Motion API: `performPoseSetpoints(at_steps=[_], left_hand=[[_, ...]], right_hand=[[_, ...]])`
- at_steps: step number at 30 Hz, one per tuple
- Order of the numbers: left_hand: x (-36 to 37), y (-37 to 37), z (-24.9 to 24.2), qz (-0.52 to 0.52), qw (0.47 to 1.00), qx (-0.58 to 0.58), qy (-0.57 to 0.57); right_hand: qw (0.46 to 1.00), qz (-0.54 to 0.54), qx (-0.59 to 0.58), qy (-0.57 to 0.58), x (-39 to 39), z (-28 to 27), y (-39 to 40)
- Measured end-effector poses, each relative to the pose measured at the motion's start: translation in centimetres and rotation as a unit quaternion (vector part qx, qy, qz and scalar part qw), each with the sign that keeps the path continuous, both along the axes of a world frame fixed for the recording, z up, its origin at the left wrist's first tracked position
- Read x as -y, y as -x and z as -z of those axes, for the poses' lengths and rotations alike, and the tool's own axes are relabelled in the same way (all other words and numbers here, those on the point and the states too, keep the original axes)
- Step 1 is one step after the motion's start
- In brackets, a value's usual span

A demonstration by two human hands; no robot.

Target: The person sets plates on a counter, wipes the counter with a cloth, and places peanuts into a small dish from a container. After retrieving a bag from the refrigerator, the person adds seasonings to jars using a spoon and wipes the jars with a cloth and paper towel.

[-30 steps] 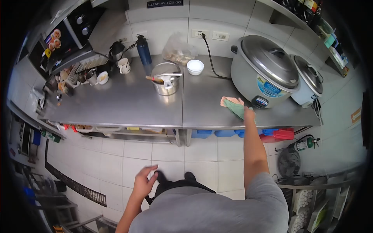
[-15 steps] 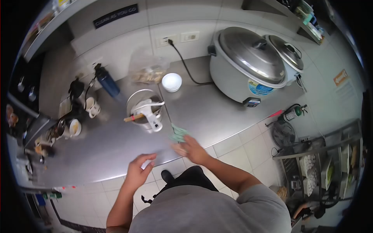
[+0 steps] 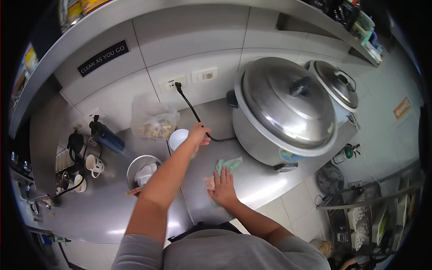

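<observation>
My left hand (image 3: 199, 135) reaches over the steel counter (image 3: 108, 216) to the black power cord (image 3: 192, 109), its fingers bent at the cord beside a white bowl (image 3: 178, 137). Whether the fingers grip the cord is too small to tell. Flat on the counter, my right hand (image 3: 224, 186) presses on a green and pink cloth (image 3: 230, 164) with its fingers extended. The large rice cooker (image 3: 256, 135) stands right of both hands. Under my left forearm is a metal pot (image 3: 133, 167) with white utensils and a wooden-looking stick in it.
A plastic bag of food pieces (image 3: 157, 128) leans at the wall. Further left are a dark blue bottle (image 3: 107, 137) and a white mug (image 3: 94, 165). A second cooker (image 3: 335, 85) stands behind the large one. Above runs a shelf (image 3: 180, 9).
My left hand has moved from the counter's front edge up to the cord. My right hand has moved farther onto the counter with the cloth. The view has come closer to the wall.
</observation>
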State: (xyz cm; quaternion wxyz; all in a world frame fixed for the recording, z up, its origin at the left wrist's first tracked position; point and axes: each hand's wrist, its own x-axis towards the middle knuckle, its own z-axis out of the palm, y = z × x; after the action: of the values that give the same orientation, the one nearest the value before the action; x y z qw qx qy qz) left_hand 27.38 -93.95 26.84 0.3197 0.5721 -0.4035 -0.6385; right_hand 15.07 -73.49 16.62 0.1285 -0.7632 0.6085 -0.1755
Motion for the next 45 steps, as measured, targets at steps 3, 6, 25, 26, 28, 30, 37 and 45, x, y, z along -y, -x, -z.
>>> performPoseSetpoints(at_steps=[3, 6, 25, 26, 28, 30, 37, 45], left_hand=[[3.7, 2.6, 3.8, -0.063, 0.997, -0.021, 0.034], [4.0, 5.0, 3.4, -0.063, 0.992, -0.1, 0.044], [-4.5, -1.5, -5.9, 0.008, 0.998, -0.05, 0.045], [-6.2, -3.7, -7.4, 0.027, 0.997, -0.019, 0.066], [-10.5, -9.2, -9.8, -0.003, 0.993, -0.031, 0.115], [-16.3, -14.1, -14.2, -0.094, 0.981, 0.032, 0.167], [-38.6, -24.9, -11.8, -0.482, 0.86, 0.166, 0.035], [-53.7, -24.8, -0.5, -0.489, 0.865, 0.045, -0.105]], right_hand=[[0.999, 0.016, -0.002, 0.045, 7.0, 1.1, 0.1], [0.996, 0.063, -0.023, 0.058, 14.9, 2.1, 0.3], [0.987, -0.131, 0.003, 0.091, 26.6, 4.2, -3.8], [0.993, -0.103, -0.015, 0.055, 25.0, 2.0, -3.4], [0.996, -0.085, -0.004, 0.007, 19.6, 1.8, -1.5], [0.992, -0.106, -0.058, 0.029, 13.1, 0.7, 1.2], [0.948, -0.316, -0.035, -0.015, -2.7, 0.6, 9.8], [0.997, 0.05, -0.021, 0.059, 0.7, 2.9, 1.0]])
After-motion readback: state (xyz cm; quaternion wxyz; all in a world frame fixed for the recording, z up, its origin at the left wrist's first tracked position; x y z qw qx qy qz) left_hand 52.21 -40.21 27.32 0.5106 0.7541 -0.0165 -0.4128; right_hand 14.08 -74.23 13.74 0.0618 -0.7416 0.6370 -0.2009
